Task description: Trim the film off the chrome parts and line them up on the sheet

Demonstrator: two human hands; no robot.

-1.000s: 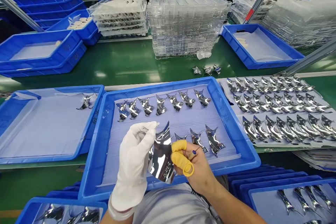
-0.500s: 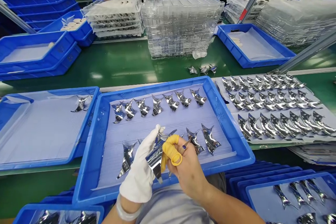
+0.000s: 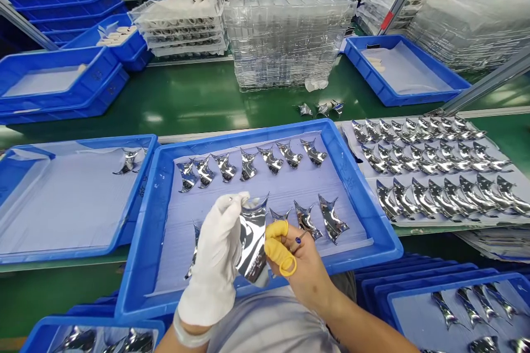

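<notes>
My left hand, in a white glove, is closed on the left side of a curved, mirror-bright chrome piece. The piece is held up above a blue tray, its broad shiny face towards me. At its right edge is my right hand, closed, with yellow finger cots on some fingers. Between those fingers sits a thin tool with a dark blue end; its other end is hidden. In the tray, similar chrome pieces lie in a far row and a nearer row on white lining, the nearer row partly covered by my hands.
Left stands another blue tray with chrome pieces in its corner. Rows of chrome pieces lie on a white sheet at right. Stacked clear plastic trays stand across the green bench. Co-workers are beyond; more filled trays sit low beside me.
The chrome piece has been turned so its broad face shows more fully and stands more upright. My left hand has shifted slightly left and my right hand slightly right.
</notes>
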